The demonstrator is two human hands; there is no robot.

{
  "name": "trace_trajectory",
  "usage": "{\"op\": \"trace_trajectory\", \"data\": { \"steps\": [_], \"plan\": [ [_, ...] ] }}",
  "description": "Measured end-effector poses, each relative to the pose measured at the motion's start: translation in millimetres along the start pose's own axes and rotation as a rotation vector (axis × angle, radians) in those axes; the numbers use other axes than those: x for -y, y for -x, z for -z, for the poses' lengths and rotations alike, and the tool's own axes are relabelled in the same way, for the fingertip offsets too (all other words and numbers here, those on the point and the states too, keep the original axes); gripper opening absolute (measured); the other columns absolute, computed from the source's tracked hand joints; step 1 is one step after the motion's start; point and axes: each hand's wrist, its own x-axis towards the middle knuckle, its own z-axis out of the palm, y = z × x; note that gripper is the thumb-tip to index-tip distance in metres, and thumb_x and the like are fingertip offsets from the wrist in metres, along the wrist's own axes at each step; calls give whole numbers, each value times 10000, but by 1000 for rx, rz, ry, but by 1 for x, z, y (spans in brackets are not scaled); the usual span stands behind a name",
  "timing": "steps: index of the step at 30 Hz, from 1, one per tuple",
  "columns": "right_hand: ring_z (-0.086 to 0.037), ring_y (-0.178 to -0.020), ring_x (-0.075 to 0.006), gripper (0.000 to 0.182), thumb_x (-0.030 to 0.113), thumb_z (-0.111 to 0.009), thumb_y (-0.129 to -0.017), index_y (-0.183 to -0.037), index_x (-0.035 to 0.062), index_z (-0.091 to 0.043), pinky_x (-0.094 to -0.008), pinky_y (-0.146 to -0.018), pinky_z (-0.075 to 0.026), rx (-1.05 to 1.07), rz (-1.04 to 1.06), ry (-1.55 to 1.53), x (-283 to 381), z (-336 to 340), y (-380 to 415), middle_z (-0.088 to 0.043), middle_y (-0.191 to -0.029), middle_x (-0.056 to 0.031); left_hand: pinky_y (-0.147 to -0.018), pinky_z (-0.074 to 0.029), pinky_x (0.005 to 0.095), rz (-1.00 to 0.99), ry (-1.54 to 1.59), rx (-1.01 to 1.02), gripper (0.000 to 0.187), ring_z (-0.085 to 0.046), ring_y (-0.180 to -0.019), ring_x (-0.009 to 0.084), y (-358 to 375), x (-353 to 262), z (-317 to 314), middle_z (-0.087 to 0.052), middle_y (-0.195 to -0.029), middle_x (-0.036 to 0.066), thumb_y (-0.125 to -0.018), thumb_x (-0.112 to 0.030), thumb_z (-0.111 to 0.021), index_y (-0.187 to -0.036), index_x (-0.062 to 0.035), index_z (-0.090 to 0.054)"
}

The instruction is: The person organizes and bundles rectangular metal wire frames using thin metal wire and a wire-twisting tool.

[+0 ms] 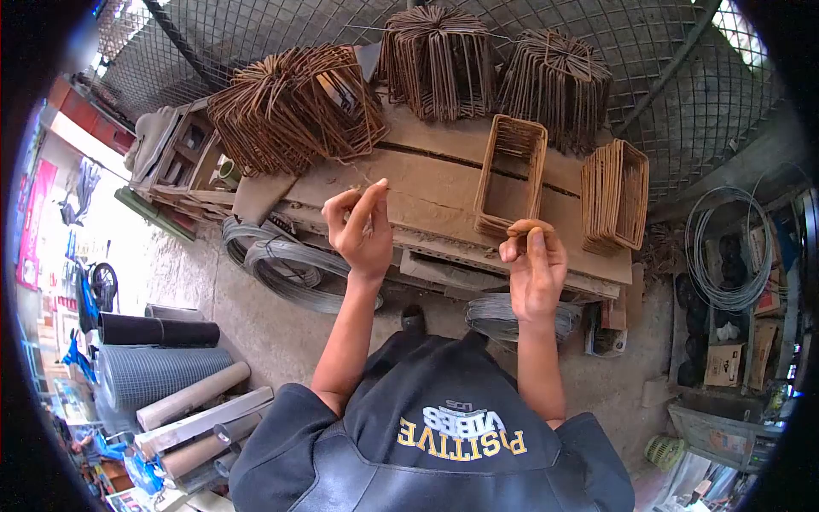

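Note:
My left hand [362,229] is raised over the front of the wooden bench, thumb and fingertips pinched together. A thin strand, perhaps wire, seems to rise from its fingertips, too fine to be sure. My right hand [539,271] is at the bench's front edge with its fingers curled in a pinch; what they hold, if anything, is hidden. Just beyond it stands a stack of rusty rectangular rebar stirrups [485,183]. A second stirrup stack [602,198] stands to its right.
Larger bundles of rusty stirrups [294,111] line the back of the bench [426,192] against a mesh fence [657,77]. Wire coils [299,269] lie below its front edge. Rolls of mesh [162,375] are at lower left; another wire coil [729,247] hangs at right.

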Motion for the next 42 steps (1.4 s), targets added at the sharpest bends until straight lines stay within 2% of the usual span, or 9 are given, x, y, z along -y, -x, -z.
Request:
{"op": "trace_trajectory", "data": {
  "steps": [4, 10, 13, 15, 19, 25, 29, 36, 42],
  "plan": [
    [-598, -802, -126, 223, 200, -588, -1102, -1135, 7, -696, -291, -719, -484, -28, 19, 61, -11, -4, 4, -716, -1059, -96, -799, -467, 327, 120, 79, 31, 233, -544, -906, 206, 1, 12, 7, -570, -969, 29, -890, -18, -816, -1103, -112, -818],
    [-568, -776, -130, 258, 228, -551, -1119, -1111, 13, -694, -292, -705, -470, -112, 51, 110, -19, -8, 7, -709, -1045, -74, -955, -451, 411, -136, -201, 226, 234, -588, -1084, 233, -24, 29, 33, -642, -1049, 59, -823, -92, -871, -1045, -111, -800],
    [-560, -765, -128, 257, 223, -542, -1123, -1108, 15, -693, -291, -696, -462, -154, 63, 109, -21, -9, 5, -700, -1027, -72, -971, -447, 452, -269, -133, 424, 224, -626, -1038, 261, -42, 45, 37, -687, -1028, 61, -794, -124, -877, -978, -99, -752],
    [-558, -757, -127, 274, 225, -524, -1130, -1099, 10, -691, -288, -689, -456, -154, 66, 117, -19, -9, 3, -688, -1004, -70, -963, -433, 442, -276, 51, 609, 213, -630, -871, 241, -46, 59, 37, -683, -916, 31, -844, -209, -854, -953, -107, -701],
    [-557, -751, -124, 295, 234, -512, -1135, -1089, 4, -690, -285, -685, -454, -213, 61, 111, -15, -8, -1, -679, -984, -68, -800, -500, 401, -246, 115, 805, 229, -621, -787, 267, -61, 60, 41, -663, -833, 56, -816, -195, -859, -892, -62, -688],
    [-579, -755, -99, 301, 248, -524, -1130, -1164, 7, -700, -268, -669, -460, -178, -1, 66, -8, 5, -5, -703, -993, -63, -678, -503, 400, -207, 65, 829, 202, -640, -747, 303, -60, 49, 43, -655, -794, 96, -809, -148, -848, -871, -32, -695],
    [-573, -741, -61, 319, 275, -592, -1101, -1256, 23, -711, -213, -648, -460, -175, -115, 159, 8, 12, -10, -744, -1091, -73, -632, -491, 397, -201, 9, 697, 118, -620, -666, 302, -62, 39, 46, -641, -736, 112, -848, -84, -811, -853, -25, -708],
    [-493, -720, -15, 220, 178, -687, -1040, -1193, 24, -723, -201, -616, -401, -268, -16, 592, 9, 49, 2, -678, -921, 50, -584, -449, 262, 17, -71, 483, 90, -551, -621, 123, -59, 30, 51, -680, -771, 95, -941, -64, -775, -967, 20, -755],
    [-528, -668, -51, 239, 248, -763, -987, -1042, 22, -707, -248, -580, -428, -285, 58, 844, 7, 47, -8, -666, -818, 14, -644, -505, 288, 32, -136, 479, 129, -639, -677, 162, -57, 16, 49, -720, -817, 117, -966, -105, -759, -984, 22, -757]
  ]
}}
